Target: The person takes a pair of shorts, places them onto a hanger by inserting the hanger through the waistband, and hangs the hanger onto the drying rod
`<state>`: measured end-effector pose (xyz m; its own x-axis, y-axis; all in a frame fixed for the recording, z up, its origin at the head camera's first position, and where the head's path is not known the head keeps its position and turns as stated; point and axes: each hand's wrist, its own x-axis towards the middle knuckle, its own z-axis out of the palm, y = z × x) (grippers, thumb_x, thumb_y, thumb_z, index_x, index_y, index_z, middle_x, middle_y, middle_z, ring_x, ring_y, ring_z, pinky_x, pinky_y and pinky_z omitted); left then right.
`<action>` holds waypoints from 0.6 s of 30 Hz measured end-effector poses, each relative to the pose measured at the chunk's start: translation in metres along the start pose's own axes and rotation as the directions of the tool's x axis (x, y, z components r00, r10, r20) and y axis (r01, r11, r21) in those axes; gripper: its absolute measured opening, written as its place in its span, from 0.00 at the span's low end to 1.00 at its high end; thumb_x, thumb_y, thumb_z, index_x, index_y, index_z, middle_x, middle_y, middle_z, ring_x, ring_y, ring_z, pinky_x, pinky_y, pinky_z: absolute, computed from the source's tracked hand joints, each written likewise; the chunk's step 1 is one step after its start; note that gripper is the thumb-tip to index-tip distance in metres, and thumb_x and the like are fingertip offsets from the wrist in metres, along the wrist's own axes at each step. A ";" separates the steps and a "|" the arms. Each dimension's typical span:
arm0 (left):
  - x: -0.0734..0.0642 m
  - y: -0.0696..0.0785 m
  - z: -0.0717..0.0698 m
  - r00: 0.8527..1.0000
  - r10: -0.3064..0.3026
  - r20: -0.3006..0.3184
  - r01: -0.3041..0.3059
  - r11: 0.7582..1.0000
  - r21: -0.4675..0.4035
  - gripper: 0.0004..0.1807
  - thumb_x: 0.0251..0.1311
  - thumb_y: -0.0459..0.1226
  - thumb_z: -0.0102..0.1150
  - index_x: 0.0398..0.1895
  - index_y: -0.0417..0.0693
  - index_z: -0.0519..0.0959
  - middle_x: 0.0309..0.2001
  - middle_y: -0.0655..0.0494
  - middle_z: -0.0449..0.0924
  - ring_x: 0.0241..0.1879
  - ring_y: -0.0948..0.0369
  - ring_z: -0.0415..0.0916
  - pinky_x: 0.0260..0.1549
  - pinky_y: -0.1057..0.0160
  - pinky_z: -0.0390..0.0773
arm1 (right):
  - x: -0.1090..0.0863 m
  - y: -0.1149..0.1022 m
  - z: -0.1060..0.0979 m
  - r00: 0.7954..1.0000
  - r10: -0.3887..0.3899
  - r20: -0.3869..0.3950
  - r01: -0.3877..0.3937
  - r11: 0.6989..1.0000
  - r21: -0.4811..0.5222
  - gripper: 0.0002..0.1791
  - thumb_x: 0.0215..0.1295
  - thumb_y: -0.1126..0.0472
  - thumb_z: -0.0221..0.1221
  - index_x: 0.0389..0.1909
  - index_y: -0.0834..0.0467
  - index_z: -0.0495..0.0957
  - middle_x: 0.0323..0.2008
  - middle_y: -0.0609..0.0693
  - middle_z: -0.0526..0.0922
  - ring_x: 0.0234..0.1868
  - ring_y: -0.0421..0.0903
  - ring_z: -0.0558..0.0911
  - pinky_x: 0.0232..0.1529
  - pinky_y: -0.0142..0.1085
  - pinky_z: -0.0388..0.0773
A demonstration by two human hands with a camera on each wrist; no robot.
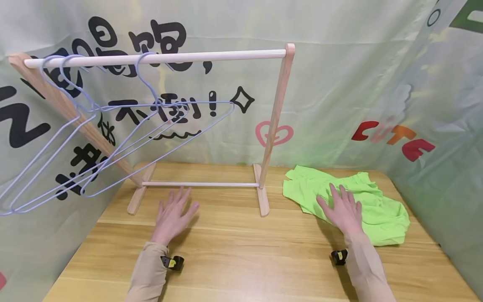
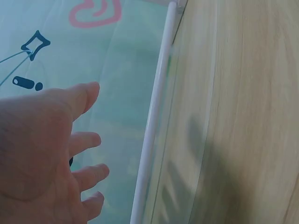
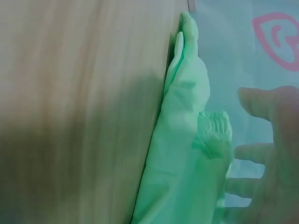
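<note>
A crumpled lime-green garment with a gathered elastic edge lies on the right of the table. Over it my right hand is held with fingers spread, and nothing is in its grasp. My left hand hovers above the wood just in front of the rack's lower bar, its fingers spread and holding nothing. In the left wrist view the left palm shows beside that same bar, with its shadow falling on the tabletop.
A wooden clothes rack stands at the back left. From its white top rail hang several lavender hangers, all toward the left end, reaching out past the table's left edge. Printed cloth walls enclose the wooden table.
</note>
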<state>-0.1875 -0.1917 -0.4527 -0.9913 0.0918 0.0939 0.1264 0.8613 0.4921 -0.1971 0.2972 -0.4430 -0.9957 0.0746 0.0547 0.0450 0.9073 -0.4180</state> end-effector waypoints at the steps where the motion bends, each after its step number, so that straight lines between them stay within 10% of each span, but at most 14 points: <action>1: 0.000 0.000 0.000 1.000 0.002 0.001 -0.002 1.000 -0.002 0.39 0.75 0.61 0.38 0.81 0.52 0.51 0.82 0.44 0.41 0.80 0.34 0.35 0.73 0.26 0.32 | 0.002 0.000 0.000 1.000 0.004 0.006 -0.004 1.000 -0.005 0.46 0.75 0.32 0.42 0.80 0.58 0.46 0.77 0.75 0.45 0.74 0.79 0.45 0.67 0.79 0.41; 18: -0.002 0.004 0.004 0.999 0.053 -0.012 -0.053 0.998 -0.028 0.35 0.76 0.53 0.45 0.80 0.49 0.53 0.81 0.42 0.46 0.80 0.35 0.39 0.73 0.25 0.34 | 0.025 0.002 0.000 0.992 0.064 0.107 -0.055 0.995 -0.079 0.32 0.79 0.47 0.39 0.74 0.63 0.60 0.68 0.76 0.62 0.65 0.82 0.55 0.56 0.75 0.61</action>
<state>-0.1852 -0.1868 -0.4543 -0.9827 0.1311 0.1304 0.1799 0.8410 0.5103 -0.2221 0.3013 -0.4427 -0.9938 0.0876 -0.0689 0.1062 0.9317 -0.3472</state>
